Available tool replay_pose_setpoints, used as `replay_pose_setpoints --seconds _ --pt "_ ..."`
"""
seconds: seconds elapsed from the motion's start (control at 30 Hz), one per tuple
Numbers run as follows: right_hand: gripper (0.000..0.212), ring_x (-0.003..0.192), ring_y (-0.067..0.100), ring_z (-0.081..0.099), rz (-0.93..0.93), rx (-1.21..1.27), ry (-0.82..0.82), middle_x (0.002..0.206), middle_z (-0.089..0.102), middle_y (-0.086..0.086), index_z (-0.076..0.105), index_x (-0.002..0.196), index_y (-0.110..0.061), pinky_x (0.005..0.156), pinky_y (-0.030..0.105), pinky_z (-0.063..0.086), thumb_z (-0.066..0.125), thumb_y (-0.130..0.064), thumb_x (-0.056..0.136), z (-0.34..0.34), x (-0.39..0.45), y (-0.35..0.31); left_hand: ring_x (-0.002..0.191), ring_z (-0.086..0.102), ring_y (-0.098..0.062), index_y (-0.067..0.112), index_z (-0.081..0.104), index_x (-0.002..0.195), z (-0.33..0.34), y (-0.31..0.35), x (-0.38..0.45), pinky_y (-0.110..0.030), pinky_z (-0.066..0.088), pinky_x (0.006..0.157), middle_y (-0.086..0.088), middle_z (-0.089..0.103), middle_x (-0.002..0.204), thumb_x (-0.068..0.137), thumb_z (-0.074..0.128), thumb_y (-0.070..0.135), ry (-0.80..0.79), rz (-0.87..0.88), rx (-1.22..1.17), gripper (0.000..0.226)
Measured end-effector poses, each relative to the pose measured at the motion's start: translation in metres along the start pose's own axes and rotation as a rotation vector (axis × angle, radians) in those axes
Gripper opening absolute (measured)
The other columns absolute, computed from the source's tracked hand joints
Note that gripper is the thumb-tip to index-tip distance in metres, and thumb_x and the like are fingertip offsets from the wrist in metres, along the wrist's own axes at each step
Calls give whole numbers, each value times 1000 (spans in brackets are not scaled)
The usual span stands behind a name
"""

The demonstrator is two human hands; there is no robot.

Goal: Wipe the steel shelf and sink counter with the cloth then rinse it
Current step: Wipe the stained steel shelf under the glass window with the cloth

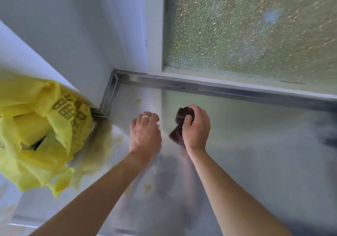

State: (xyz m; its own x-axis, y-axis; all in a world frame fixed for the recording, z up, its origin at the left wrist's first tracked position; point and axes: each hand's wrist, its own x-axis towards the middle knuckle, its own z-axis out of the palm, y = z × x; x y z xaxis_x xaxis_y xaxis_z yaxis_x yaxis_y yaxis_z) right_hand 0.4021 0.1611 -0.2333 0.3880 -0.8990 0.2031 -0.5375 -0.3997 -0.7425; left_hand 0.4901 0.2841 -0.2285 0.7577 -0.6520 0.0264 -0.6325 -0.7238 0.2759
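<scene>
one wide steel shelf (255, 144) is being shown running under a frosted window (255, 26), its raised rim meeting a white wall (63, 35) at the back left corner. much of the left edge is being taken up by a yellow bag (36, 130) with dark printing, sitting on the steel and being mirrored in it. two bare forearms are being stretched over the surface. a dark brown cloth (179, 126) is being gripped in the right hand (196, 126), fingers curled round it, bunched against the steel near the middle. the left hand (145, 131) is being held just beside it, fingers bent downward with nothing in them, a ring (145, 117) being worn on one finger. a few yellowish spots (147, 187) are being seen on the metal.
</scene>
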Motion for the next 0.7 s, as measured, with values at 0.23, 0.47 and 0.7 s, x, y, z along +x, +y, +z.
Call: replay_pose_setpoints --seconds 0.23,0.47,0.7 --pt "57 153 29 22 199 -433 -97 165 28 12 38 152 -8 124 48 15 48 -17 97 -15 41 63 104 58 -22 23 62 106 19 25 16 -35 39 91 0 62 114 88 61 17 3 6 27 19" --pt "55 151 27 30 29 -430 -115 160 39 10 49 146 -9 122 44 22 49 -16 92 13 67 55 95 60 -21 24 63 95 33 30 32 -33 39 86 2 63 103 78 67 9 19 -13 26 23" --pt "51 147 24 38 -103 -378 -122 156 46 8 55 143 -11 121 45 28 49 -13 92 41 51 33 91 59 -21 23 63 92 35 21 42 -32 38 84 3 62 98 77 68 6 56 -6 8 23"
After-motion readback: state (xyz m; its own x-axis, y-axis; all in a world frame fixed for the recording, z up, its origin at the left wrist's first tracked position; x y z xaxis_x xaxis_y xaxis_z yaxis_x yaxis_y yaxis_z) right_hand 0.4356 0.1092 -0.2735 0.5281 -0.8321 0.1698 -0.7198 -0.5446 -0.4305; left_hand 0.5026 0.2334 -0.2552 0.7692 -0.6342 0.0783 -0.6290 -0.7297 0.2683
